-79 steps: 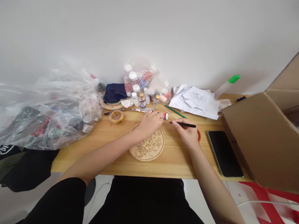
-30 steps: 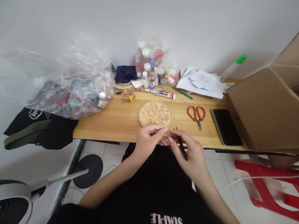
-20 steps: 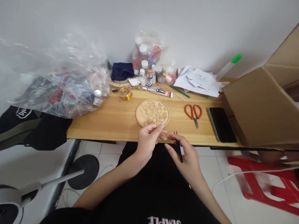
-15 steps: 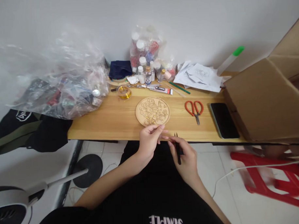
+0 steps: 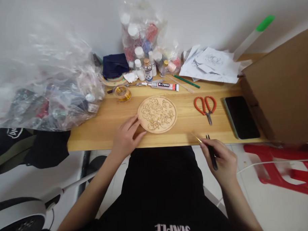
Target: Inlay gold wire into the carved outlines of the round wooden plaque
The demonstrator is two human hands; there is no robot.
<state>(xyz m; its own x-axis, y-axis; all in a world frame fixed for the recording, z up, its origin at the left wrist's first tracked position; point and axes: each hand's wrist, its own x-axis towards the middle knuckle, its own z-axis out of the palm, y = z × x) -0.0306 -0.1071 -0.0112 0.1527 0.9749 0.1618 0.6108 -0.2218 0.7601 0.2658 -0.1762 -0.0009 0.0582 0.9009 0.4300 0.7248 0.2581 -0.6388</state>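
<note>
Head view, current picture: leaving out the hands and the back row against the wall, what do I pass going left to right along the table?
Clear plastic bag, spool of gold wire, round wooden board, orange-handled pliers, phone, cardboard box.

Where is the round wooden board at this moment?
In the head view, the round wooden board lies flat on the table, around the middle of the picture, with the left hand at its left edge and the orange-handled tool to its right.
</note>
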